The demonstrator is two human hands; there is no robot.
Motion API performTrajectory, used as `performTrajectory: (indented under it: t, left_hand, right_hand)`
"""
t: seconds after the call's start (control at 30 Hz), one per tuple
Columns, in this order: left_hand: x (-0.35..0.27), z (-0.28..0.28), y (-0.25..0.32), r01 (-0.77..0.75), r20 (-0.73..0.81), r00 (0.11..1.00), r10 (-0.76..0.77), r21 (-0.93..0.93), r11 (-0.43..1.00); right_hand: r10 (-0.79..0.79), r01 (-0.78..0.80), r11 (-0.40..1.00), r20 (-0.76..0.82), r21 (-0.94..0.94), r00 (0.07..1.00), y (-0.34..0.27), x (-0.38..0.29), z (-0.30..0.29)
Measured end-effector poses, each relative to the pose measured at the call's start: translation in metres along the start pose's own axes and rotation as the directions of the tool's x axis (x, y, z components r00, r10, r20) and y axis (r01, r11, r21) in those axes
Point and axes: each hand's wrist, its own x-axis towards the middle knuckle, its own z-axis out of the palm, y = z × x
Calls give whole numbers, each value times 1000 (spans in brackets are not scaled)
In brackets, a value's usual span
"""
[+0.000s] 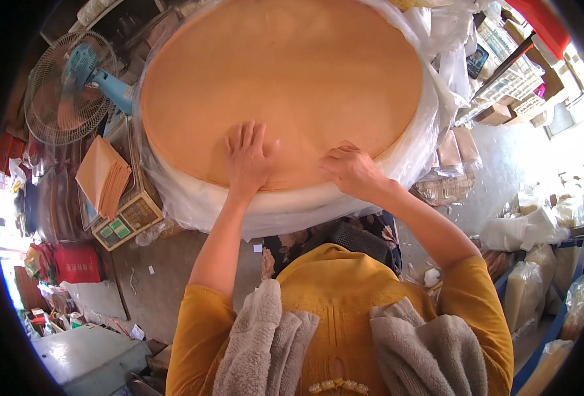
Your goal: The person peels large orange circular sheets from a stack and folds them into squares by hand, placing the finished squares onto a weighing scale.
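A large round stack of thin orange-brown sheets (282,74) lies before me on a base wrapped in clear plastic film (203,210). My left hand (248,153) rests palm down on the top sheet near its front edge, fingers spread, the thumb blurred. To the right, my right hand (348,166) is bent over the sheet's front right edge with its fingers curled; whether it pinches the edge cannot be made out. Folded sheets of similar colour (105,175) are piled on a digital weighing scale (128,222) at the left.
A blue electric fan (81,64) stands at the upper left, beyond the scale. Packed plastic bags (452,153) sit on a bundle right of the round stack. A red bag (76,262) and a grey metal surface (91,354) are at the lower left. Wrapped packages (522,292) stand at the right.
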Motion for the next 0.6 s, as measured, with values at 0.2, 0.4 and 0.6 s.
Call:
performTrajectory:
  t: [0.2, 0.4, 0.6]
  left_hand:
    - [-1, 0, -15, 6, -140, 989, -53, -319, 948]
    - [-5, -28, -33, 54, 59, 998, -19, -681, 730]
    - [-20, -68, -68, -131, 161, 968, 192, -328, 935]
  right_hand:
    - [-198, 186, 909, 7, -373, 980, -5, 24, 38]
    - [-231, 325, 850, 261, -416, 937, -7, 38, 35]
    - [162, -163, 987, 190, -10, 968, -5, 77, -6]
